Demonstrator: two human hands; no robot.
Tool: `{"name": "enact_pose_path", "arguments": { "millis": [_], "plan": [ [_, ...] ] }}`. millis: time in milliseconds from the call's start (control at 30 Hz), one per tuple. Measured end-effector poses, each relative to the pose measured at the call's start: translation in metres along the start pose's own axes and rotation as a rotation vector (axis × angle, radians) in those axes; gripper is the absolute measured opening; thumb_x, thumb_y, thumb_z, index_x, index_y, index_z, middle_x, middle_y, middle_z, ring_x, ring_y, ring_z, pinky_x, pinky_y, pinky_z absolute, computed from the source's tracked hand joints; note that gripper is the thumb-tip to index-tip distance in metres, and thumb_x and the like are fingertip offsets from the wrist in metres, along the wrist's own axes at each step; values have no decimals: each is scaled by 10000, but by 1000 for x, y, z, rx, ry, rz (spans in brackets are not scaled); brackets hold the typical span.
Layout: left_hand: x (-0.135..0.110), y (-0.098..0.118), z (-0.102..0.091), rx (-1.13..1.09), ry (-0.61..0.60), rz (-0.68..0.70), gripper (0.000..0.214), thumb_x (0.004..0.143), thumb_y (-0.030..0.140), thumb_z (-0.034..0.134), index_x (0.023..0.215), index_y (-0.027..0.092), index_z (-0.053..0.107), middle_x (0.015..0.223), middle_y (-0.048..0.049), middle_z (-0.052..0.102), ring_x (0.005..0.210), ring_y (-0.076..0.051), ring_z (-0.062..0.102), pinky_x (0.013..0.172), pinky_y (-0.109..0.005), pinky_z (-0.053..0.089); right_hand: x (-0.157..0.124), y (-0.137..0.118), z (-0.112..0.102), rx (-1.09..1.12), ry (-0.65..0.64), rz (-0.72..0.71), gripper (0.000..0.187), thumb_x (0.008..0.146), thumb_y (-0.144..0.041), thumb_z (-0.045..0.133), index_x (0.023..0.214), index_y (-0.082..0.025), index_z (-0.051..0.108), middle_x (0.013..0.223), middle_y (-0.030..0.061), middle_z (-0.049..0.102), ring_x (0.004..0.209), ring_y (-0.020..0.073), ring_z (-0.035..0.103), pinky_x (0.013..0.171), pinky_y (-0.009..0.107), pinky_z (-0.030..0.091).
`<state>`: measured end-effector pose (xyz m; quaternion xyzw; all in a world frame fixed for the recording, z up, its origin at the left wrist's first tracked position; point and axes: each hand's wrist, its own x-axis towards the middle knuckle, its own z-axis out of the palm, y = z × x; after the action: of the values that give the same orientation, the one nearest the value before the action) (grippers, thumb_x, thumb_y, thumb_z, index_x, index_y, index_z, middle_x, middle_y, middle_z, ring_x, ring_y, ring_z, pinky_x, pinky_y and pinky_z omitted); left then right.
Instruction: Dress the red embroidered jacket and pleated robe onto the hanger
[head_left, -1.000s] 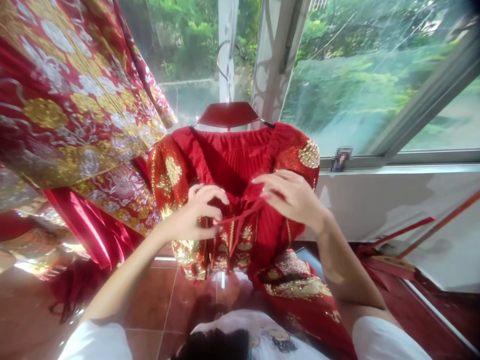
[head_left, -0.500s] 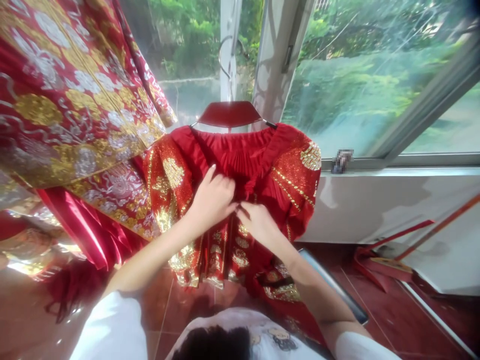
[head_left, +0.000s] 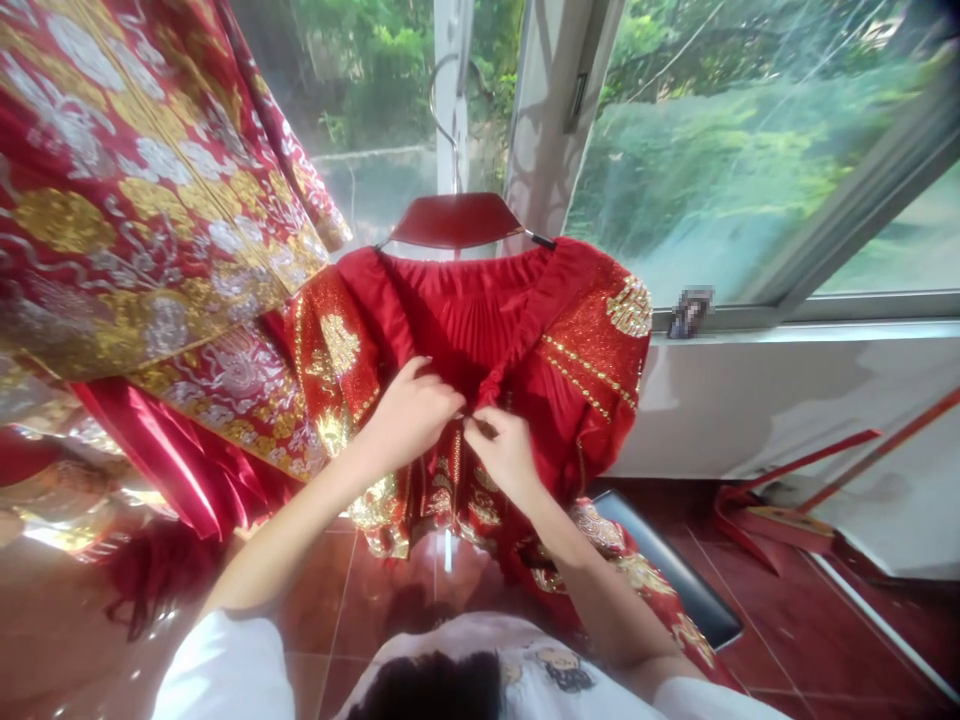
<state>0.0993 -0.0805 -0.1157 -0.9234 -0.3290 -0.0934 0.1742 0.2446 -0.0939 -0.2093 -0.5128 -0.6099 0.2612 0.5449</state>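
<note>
Bright daylight beyond grey-framed glass windows (head_left: 720,200); glare on the red, gold-embroidered jacket (head_left: 472,310); shadows across a white wall (head_left: 720,410); stretched, soft edges.

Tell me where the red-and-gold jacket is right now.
In the head view, the red-and-gold jacket hangs near the middle on a hanger before the window, with the left hand and right hand at its front.

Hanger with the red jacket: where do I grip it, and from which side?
Probably the hanger's slim metal stem, under its curved top, coming from the front: it stands upright and bare, while the red collar-like piece hides the middle and the red jacket hangs below.
</note>
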Motion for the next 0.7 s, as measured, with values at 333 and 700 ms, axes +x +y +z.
{"name": "enact_pose_path", "arguments": {
  "millis": [333,700],
  "plan": [
    [-34,7,-14,58,282,-58,207,928,180,478,858,178,673,787,-11,728,736,-166,645,1051,-435,396,-53,69,7,-161,-291,194,195,735,-251,505,559,-174,537,574,28,628,555,150,573,558,240,404],
    [-4,-9,-48,7,558,-823,426,856,529,511,975,133,613,849,-152,671,815,-299,641,771,-442,515,28,-41,-90,-481,655,-226,309,887,-449,503,880,-168,629,783,94,654,675,195,595,666,322,462]
  ]
}}
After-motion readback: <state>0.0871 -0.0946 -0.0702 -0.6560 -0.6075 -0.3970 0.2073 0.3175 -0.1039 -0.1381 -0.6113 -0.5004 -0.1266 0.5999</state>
